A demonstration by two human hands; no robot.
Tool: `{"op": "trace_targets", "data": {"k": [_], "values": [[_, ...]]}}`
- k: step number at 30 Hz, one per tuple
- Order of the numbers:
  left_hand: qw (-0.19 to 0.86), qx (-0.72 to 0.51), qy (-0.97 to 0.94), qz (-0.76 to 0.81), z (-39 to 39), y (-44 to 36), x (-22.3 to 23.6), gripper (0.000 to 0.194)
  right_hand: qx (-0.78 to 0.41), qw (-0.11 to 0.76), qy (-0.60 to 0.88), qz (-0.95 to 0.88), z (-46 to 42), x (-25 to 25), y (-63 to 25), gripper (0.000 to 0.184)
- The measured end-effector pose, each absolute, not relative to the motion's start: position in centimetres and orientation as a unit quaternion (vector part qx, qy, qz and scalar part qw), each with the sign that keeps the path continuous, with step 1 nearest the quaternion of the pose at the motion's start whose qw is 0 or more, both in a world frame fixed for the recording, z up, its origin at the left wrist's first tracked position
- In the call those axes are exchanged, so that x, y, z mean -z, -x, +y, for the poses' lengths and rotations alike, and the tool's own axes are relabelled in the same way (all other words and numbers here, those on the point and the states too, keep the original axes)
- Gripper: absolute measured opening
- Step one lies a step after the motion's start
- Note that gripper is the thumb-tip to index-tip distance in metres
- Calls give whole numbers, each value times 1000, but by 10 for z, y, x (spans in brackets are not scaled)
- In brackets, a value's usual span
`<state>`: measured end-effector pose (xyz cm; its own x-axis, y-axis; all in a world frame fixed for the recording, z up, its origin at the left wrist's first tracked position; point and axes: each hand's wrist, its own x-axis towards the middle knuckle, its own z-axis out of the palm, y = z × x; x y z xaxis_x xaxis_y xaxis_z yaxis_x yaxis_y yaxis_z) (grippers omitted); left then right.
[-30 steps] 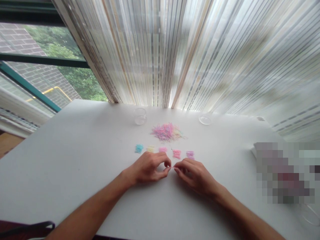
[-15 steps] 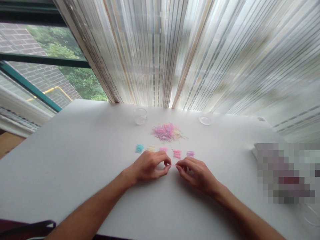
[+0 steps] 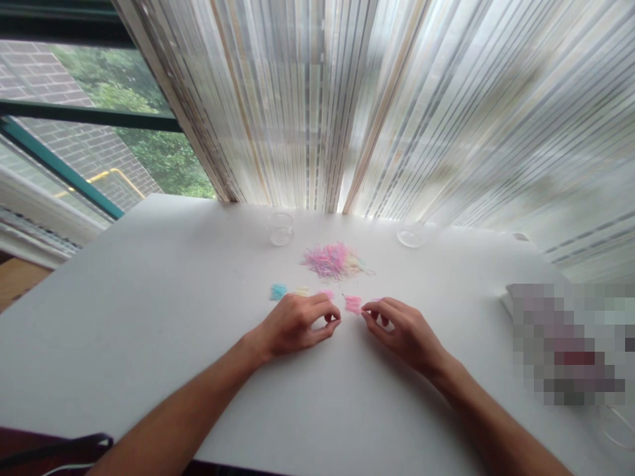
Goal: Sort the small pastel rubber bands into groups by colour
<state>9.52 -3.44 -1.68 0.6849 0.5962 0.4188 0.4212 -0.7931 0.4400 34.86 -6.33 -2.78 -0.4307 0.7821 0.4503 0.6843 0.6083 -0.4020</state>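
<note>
Behind the pinched right hand (image 3: 407, 334), purple strands (image 3: 378, 300) barely show; left hand (image 3: 296, 322) pinched too, contents unclear.

The single view is taken from the person's head and directed forward and down over the white table (image 3: 198, 277). The left hand (image 3: 300, 322) and right hand (image 3: 404, 330) are seen fairly near, the striped curtain (image 3: 317, 112) beyond.

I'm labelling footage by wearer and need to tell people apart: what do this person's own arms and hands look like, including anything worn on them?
The left hand and right hand are both ungloved. No sleeve shows on the left forearm or right forearm, and I see no watch or bracelet.
</note>
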Motion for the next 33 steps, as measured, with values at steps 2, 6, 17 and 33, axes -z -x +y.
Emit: {"op": "trace_targets", "data": {"k": [2,6,17,33], "values": [[152,-277,-906,283,-34,-95,16,10,-55,296,438,-847,-63,28,-350,11],[155,-271,-907,282,-34,-95,17,10,-40,278,440,-853,-64,28,-350,13],[158,-273,-905,284,-34,-95,17,9,-33,265,438,-858,-65,30,-344,18],[155,-276,-903,290,-34,-95,17,10,-23,283,453,-845,-64,31,-344,18]]}}
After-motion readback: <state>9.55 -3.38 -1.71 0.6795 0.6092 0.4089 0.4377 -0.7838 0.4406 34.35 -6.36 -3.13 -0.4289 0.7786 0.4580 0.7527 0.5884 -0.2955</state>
